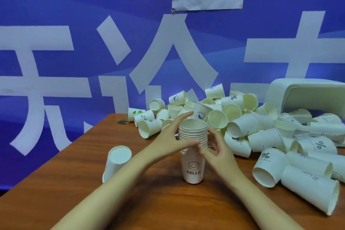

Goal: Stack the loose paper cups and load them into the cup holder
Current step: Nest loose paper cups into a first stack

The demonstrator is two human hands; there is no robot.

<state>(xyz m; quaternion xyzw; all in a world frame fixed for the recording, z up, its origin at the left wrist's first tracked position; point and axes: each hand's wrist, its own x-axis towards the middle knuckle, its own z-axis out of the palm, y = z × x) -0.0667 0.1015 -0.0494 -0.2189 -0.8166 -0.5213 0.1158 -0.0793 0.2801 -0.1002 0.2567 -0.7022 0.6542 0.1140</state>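
Note:
A stack of nested white paper cups (193, 166) stands upright on the wooden table (168, 207). Its bottom cup shows a smiley face and the word HELLO. My left hand (173, 136) holds the upper part of the stack from the left, thumb across the front and fingers reaching behind the rims. My right hand (216, 147) holds the stack from the right with curled fingers. A big pile of loose cups (242, 123) lies behind and to the right of the stack.
One single cup (116, 162) stands apart at the left near the table edge. A white plastic container (298, 91) lies on its side at the back right, over the pile. A blue banner wall rises right behind the table.

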